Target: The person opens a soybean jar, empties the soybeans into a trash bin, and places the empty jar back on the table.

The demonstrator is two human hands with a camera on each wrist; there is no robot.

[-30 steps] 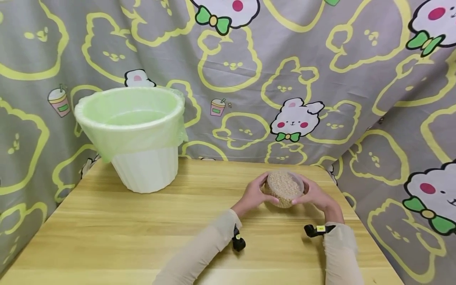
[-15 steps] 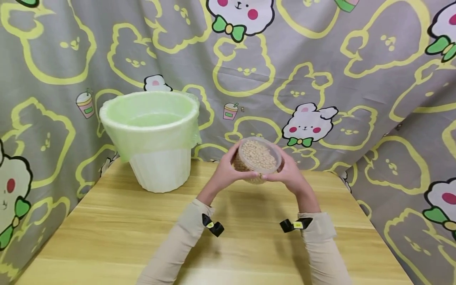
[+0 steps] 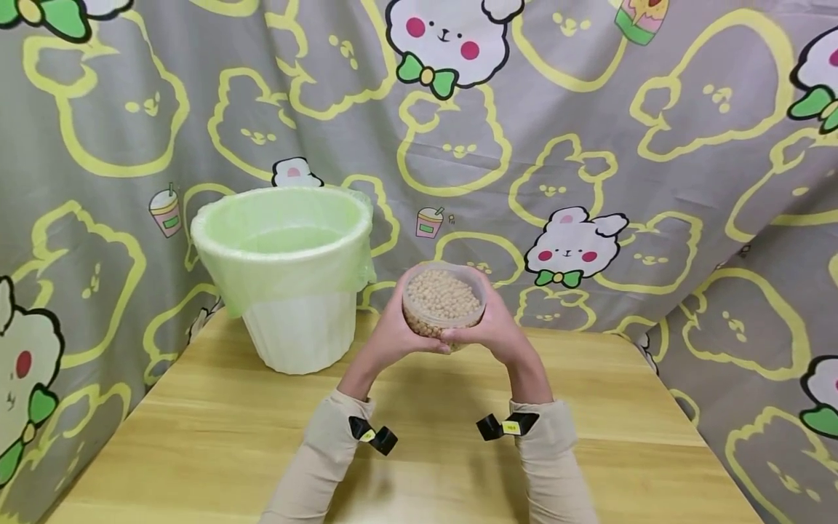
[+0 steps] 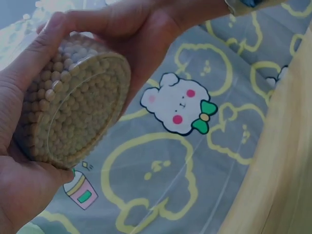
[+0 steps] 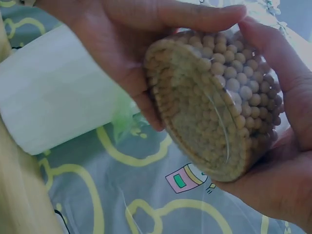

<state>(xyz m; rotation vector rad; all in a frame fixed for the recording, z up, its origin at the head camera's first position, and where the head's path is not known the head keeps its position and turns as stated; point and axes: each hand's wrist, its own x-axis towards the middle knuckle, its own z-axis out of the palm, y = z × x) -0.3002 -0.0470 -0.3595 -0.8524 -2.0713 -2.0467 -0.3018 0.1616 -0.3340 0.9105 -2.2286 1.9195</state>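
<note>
A clear round plastic tub (image 3: 427,325), filled nearly to the rim with small tan balls (image 3: 445,292), is held up off the table between both hands. My left hand (image 3: 393,327) grips its left side and my right hand (image 3: 500,325) its right, with the thumbs meeting at the near side. From below, the left wrist view shows the tub's base (image 4: 85,109) facing the camera, balls pressed against the clear wall. In the right wrist view the base (image 5: 192,107) also shows, with the right hand's fingers and thumb around the wall.
Left of the hands stands a white ribbed bin (image 3: 297,335) with a pale green liner (image 3: 281,280) folded over its rim. It rests on a wood-grain table (image 3: 262,444). A grey curtain (image 3: 366,145) with cartoon prints hangs behind the table and along its sides.
Both hands have lifted the tub from the table's right side and carried it leftward, closer to the bin. The head view has also shifted.
</note>
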